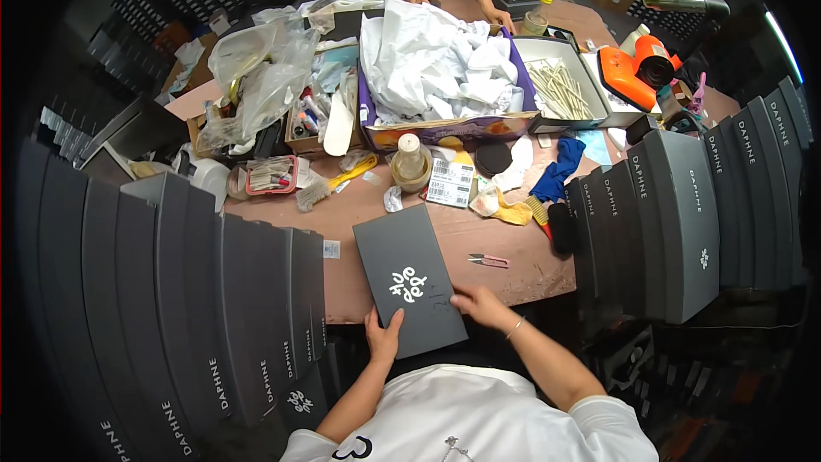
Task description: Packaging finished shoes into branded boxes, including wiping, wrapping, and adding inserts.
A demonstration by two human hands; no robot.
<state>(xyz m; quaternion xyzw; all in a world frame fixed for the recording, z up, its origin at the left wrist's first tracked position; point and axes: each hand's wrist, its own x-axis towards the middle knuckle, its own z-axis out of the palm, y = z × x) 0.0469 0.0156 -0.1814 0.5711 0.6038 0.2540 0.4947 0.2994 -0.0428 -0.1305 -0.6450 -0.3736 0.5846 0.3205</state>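
A dark grey shoe box [389, 248] with a white emblem lies tilted on the table, its near end reaching past the front edge. My left hand [384, 335] grips its near left side, thumb on top and the other fingers hidden beneath. At the near right side, my right hand [486, 306] has its curled fingers on the box's edge. A bracelet circles my right wrist. Small pink-handled thread snips [489, 261] lie to the right of the box. Just beyond it are a white label sheet or pack [451, 180] and a bottle in a tan holder [410, 162].
Stacks of grey shoe boxes rise at left [188, 291] and right [676, 222]. Farther back stand a carton of white tissue paper [436, 60], a box of sticks [560, 85] and an orange tool [629, 73]. Another person's hands [499, 17] are at the far side.
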